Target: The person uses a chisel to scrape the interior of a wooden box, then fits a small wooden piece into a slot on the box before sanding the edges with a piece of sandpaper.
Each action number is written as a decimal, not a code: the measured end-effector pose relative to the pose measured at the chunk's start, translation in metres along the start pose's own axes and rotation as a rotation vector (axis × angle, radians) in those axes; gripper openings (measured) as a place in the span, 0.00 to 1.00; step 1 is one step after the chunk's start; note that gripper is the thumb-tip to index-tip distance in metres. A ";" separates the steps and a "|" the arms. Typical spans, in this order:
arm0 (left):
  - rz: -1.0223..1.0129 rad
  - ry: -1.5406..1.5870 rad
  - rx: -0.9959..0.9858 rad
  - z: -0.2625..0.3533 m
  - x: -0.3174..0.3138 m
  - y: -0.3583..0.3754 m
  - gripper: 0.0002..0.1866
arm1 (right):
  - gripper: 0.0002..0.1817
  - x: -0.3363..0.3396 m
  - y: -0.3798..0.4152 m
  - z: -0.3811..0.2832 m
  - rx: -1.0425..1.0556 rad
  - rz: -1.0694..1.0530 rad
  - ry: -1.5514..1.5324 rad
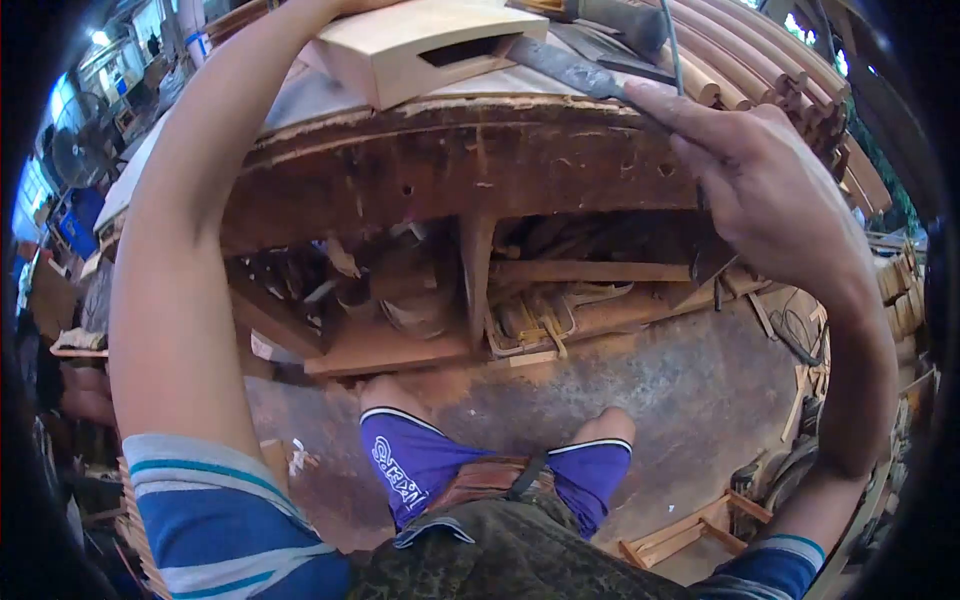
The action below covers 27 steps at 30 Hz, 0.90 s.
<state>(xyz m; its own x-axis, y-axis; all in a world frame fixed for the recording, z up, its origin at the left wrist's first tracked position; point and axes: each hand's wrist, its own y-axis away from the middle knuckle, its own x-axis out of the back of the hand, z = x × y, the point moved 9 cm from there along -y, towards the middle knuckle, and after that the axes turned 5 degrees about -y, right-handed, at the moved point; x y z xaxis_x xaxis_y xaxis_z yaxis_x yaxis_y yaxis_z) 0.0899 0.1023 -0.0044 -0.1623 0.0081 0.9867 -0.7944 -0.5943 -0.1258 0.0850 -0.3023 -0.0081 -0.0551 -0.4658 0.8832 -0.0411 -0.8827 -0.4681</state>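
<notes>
A pale wooden piece [400, 60] with a long dark slot in its front face lies on the worktable, near the front edge. My left hand [362, 4] reaches to the back of this piece at the top edge of the view. Most of that hand is cut off and its fingers do not show. Closed around the narrow end of a flat grey metal tool [565, 68], shaped like a file or chisel, is my right hand [755, 170]. Its index finger lies along the tool. The tool's far end is at the right end of the slot; how deep it goes is hidden.
Rounded wooden lengths [740, 50] are stacked at the back right. Below the worn table edge [350, 185], a shelf holds yellow clamps [535, 325] and scraps. A wooden frame [690, 535] lies on the floor at lower right. A fan [80, 150] stands far left.
</notes>
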 end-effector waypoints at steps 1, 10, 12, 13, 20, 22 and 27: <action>0.027 -0.011 -0.134 -0.003 -0.002 -0.014 0.41 | 0.25 0.000 0.002 -0.001 -0.010 0.007 0.045; 0.066 -0.035 -0.179 0.009 0.015 0.016 0.38 | 0.25 0.010 0.011 -0.024 0.052 0.016 0.123; 0.070 -0.046 -0.201 0.010 0.020 0.022 0.38 | 0.25 0.020 0.015 -0.035 0.045 0.019 0.155; 0.075 -0.049 -0.211 0.011 0.024 0.026 0.38 | 0.25 0.024 0.018 -0.041 0.041 0.019 0.180; 0.058 -0.047 -0.234 0.007 0.003 -0.007 0.39 | 0.24 -0.010 0.008 -0.019 -0.073 -0.014 0.111; 0.057 -0.021 -0.239 0.011 0.006 0.001 0.40 | 0.25 -0.012 0.007 -0.022 -0.125 -0.054 0.083; 0.064 0.016 -0.106 0.006 0.008 0.011 0.41 | 0.26 -0.019 0.004 -0.020 -0.178 -0.133 0.250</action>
<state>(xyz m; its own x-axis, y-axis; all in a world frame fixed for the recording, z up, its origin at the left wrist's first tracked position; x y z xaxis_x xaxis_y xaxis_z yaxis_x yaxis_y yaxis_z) 0.0836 0.0914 0.0029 -0.2232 -0.0136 0.9747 -0.8394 -0.5057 -0.1993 0.0664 -0.2962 -0.0274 -0.2795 -0.2983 0.9127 -0.2365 -0.8998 -0.3665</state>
